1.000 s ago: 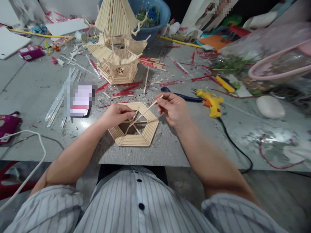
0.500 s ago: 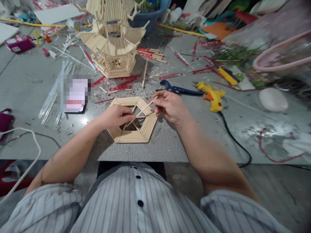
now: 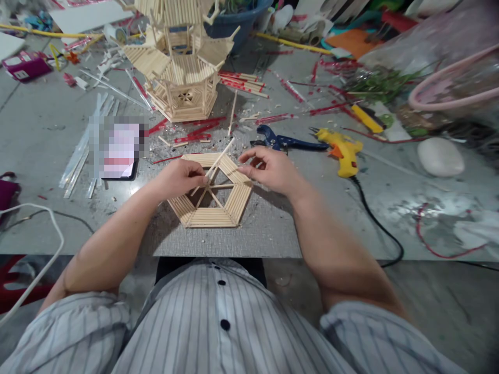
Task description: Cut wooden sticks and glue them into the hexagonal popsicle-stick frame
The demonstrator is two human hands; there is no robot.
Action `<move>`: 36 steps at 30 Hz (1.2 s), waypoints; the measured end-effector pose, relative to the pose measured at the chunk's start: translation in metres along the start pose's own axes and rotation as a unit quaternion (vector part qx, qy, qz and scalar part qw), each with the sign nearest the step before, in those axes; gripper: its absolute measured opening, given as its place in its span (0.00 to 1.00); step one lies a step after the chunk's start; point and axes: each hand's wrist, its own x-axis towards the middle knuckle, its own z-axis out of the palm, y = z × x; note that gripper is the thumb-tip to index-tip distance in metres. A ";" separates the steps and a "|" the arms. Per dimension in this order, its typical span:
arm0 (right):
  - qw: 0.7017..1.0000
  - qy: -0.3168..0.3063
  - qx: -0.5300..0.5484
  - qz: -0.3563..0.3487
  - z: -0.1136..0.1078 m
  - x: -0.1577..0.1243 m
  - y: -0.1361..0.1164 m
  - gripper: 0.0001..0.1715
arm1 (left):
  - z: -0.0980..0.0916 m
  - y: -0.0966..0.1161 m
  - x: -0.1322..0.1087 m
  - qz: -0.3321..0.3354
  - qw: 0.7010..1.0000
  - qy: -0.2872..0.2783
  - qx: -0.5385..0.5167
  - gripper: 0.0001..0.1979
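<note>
Fingers (image 3: 196,168) of the left hand (image 3: 174,181) are pinching a thin wooden stick (image 3: 222,154); those of the right hand (image 3: 275,171) are standing apart, a gap showing between thumb and forefinger.

Working from the left: clear strips (image 3: 76,158) are lying in a loose fan, a phone (image 3: 120,150) just beside them, its screen partly blurred out. The left hand is covering the left side of a hexagonal stick frame (image 3: 212,217), which is lying flat near the front edge of the table (image 3: 273,231). Spokes are crossing its opening and meeting near the middle. The pinched stick is slanting over the opening, its far end reaching past the frame's back edge. Behind, a tiered wooden tower model (image 3: 187,70) is standing upright among red wrappers (image 3: 202,127).

The right hand is hovering at the frame's upper right; cannot tell if the thumb is touching it. Beyond that hand a blue-handled tool (image 3: 298,144) is lying, then a yellow glue gun (image 3: 346,156) on its side, then a smooth white object (image 3: 440,157).
</note>
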 end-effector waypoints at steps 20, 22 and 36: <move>0.985 -0.067 -0.159 0.001 0.007 0.000 0.000 0.09 | 0.004 -0.014 0.006 0.011 0.977 0.209 0.035 0.09; 0.985 -0.057 -0.160 0.003 0.009 -0.001 0.001 0.09 | 0.003 -0.016 0.008 0.009 0.969 0.247 -0.009 0.09; 0.977 0.047 -0.207 0.006 0.016 -0.001 0.018 0.12 | -0.022 -0.035 0.019 -0.099 0.871 0.389 -0.284 0.08</move>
